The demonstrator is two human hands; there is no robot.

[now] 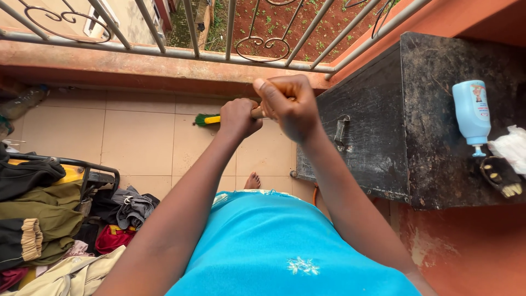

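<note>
Both hands are gripping one broom. The left hand (236, 118) is wrapping its fingers fully around the wooden handle (256, 113), knuckles toward the camera. The right hand (289, 107) is closing over the handle's upper end, just beside and slightly above the left, thumb lying along the top. No gap is showing between fingers and wood.

The broom head (207, 119), green bristles with a yellow collar, is sitting just beyond the left fingers, low over the beige floor tiles (137, 142).

One bare foot (252, 181) is showing below the hands, past the hem of a blue garment (285, 246).

To the right of the right fingers, one black metal trunk (383, 126) is standing closed, lid down, latch hanging on its front. On its lid, well apart from the fingers: one pale blue bottle (472, 112) lying on its side, one crumpled white bag (512, 145), one dark item with yellow marks (501, 175).

Down-left of the left hand, a pile of clothes (49, 219) is spilling over a black-framed object; count cannot be told.

Beyond the fingers, one metal railing (192, 52) is running along the ledge.
</note>
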